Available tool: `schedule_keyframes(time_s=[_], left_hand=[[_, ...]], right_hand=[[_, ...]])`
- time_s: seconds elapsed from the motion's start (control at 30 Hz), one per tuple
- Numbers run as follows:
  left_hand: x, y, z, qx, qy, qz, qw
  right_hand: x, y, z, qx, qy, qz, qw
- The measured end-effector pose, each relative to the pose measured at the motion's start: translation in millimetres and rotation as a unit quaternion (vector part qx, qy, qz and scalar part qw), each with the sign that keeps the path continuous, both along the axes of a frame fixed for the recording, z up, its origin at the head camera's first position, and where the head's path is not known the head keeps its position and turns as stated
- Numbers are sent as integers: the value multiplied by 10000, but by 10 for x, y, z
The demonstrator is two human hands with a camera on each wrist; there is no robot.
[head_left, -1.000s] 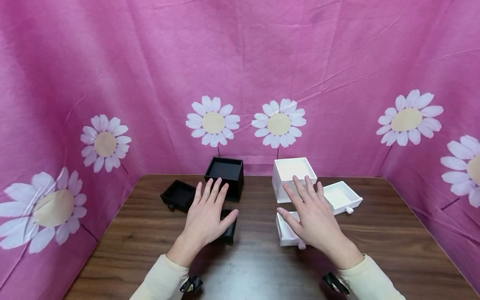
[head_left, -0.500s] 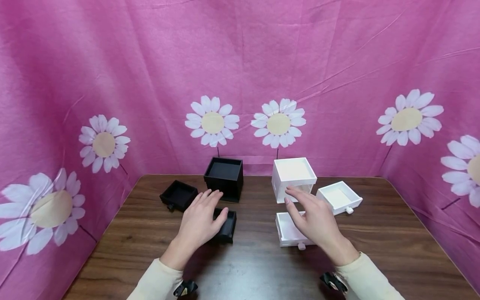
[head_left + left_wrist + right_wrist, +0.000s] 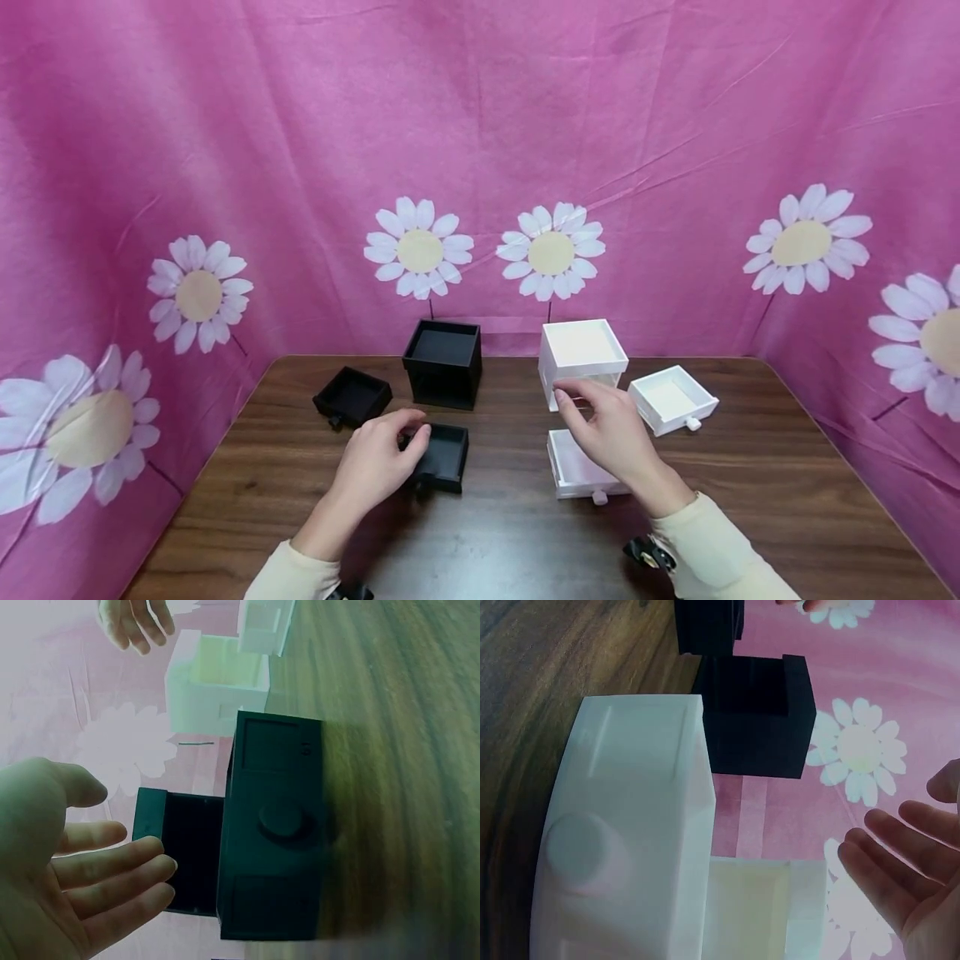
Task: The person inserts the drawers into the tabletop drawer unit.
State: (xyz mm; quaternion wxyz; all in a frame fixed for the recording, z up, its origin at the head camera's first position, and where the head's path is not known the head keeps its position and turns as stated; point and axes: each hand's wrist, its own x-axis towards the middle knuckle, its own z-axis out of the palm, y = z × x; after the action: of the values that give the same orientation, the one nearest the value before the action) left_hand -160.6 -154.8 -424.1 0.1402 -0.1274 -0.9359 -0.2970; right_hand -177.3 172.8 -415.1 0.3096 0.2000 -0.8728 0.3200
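Over the left edge of the nearer black drawer (image 3: 446,457) hovers my left hand (image 3: 375,462), fingers loosely bent and holding nothing. In the left wrist view, that drawer's front shows a round knob (image 3: 282,820), apart from the fingers. Behind it stands a black box (image 3: 444,371) with an open front and a recessed top. My right hand (image 3: 617,433) hangs over the nearer white drawer (image 3: 573,475), its fingers relaxed, partly hiding it and the white box (image 3: 585,358) behind. The right wrist view shows the white drawer's round knob (image 3: 577,851), with the hand away from it.
A second black drawer (image 3: 352,397) lies angled left of the black box. A second white drawer (image 3: 673,400) lies angled right of the white box. All rest on a brown wood-grain table (image 3: 495,542). A pink curtain (image 3: 480,125) with daisies hangs behind and at both sides.
Both hands have drawn back toward the person from flat, spread poses, and their fingers have bent. The left hand also shifted left, uncovering more of the nearer black drawer. The boxes and drawers stay put.
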Motion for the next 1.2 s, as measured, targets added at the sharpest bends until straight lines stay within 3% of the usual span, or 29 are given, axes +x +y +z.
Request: schedule_keyframes(time_s=[0.4,1.03,1.2], left_hand=[[108,-154,-28,383,-533,73,9978],[247,-315,-89,587,-1487,137,9870],[276,-334,-70,696,-1478,241,9863]], right_hand=[[-163,-105,10,-132,-514,389,9978],[-333,-220,-53,-372,-1007,415,9934],[-402,-270,-50,-409,-1187,490,9909]])
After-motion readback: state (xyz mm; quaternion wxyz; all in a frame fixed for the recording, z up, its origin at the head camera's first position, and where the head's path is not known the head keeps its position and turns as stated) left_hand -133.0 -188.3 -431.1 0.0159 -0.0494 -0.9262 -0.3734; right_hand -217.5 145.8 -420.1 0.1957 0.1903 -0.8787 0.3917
